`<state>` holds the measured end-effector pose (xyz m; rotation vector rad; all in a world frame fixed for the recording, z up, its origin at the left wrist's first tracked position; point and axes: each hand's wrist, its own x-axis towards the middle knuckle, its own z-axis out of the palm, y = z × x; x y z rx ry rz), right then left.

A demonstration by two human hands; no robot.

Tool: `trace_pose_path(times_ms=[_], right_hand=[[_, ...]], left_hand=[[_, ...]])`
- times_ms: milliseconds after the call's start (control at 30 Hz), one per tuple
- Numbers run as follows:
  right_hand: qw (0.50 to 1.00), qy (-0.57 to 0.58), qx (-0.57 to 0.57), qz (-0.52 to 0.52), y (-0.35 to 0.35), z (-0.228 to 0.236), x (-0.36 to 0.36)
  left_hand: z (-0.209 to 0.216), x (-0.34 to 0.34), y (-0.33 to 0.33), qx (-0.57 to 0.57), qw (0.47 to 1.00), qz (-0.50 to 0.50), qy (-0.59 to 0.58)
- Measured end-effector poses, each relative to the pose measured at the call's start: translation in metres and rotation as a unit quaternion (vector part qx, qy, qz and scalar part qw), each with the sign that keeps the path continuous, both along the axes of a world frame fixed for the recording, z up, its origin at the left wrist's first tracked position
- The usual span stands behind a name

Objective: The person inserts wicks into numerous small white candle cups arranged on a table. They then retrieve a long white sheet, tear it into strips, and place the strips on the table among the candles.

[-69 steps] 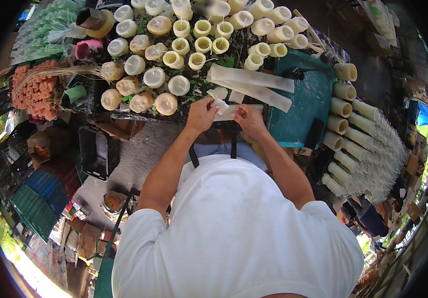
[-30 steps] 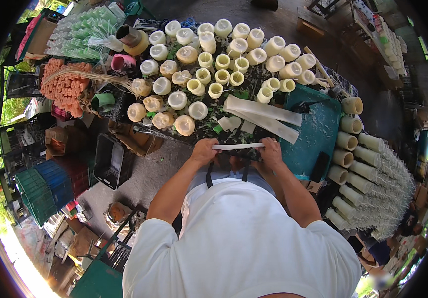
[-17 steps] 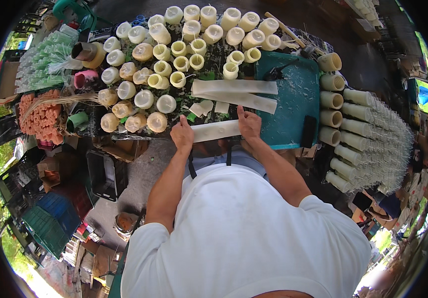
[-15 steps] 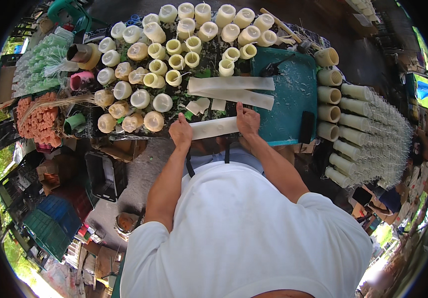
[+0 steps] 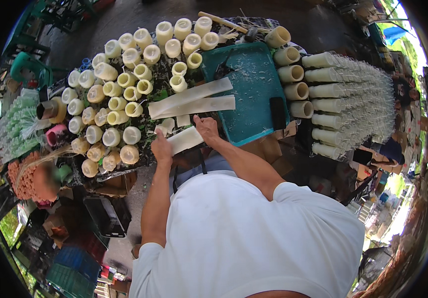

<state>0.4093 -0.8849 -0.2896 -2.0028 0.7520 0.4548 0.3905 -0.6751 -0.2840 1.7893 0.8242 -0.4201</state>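
Note:
A short, pale, wax-like strip (image 5: pixel 185 140) spans my two hands at the table's near edge. My left hand (image 5: pixel 162 148) grips its left end, with the thumb pointing away from me. At the other end, the fingers of my right hand (image 5: pixel 206 128) are closed on the strip's far corner. Just beyond lie two longer strips of the same material, an upper strip (image 5: pixel 189 97) and a lower strip (image 5: pixel 209 105), overlapping at their left ends. Small cut pieces (image 5: pixel 183 120) rest between these and my hands.
Several pale candles with wicks (image 5: pixel 117 103) stand in rows on the left. A teal tray (image 5: pixel 251 74) scattered with shavings holds a black block (image 5: pixel 277 113). Wide hollow cylinders (image 5: pixel 293 73) and stacked white candles (image 5: pixel 328 91) are at right; a black crate (image 5: pixel 105 216) sits below left.
The view has turned, shifting the table leftward in the picture. My hands are closer together on the strip, and less of its length shows between them.

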Motion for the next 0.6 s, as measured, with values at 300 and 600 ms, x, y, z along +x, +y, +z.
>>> trace_pose_path(times_ms=[300,600], right_hand=[[0.995,0.019,-0.055,-0.081,-0.049,0.004,0.004],[0.986,-0.147,-0.084,-0.001,-0.013,0.061,-0.002]], left_hand=[[-0.020,-0.006,0.055,0.212,0.972,-0.090,-0.052],[0.065,0.020,-0.069,-0.076,0.976,-0.119,-0.168]])
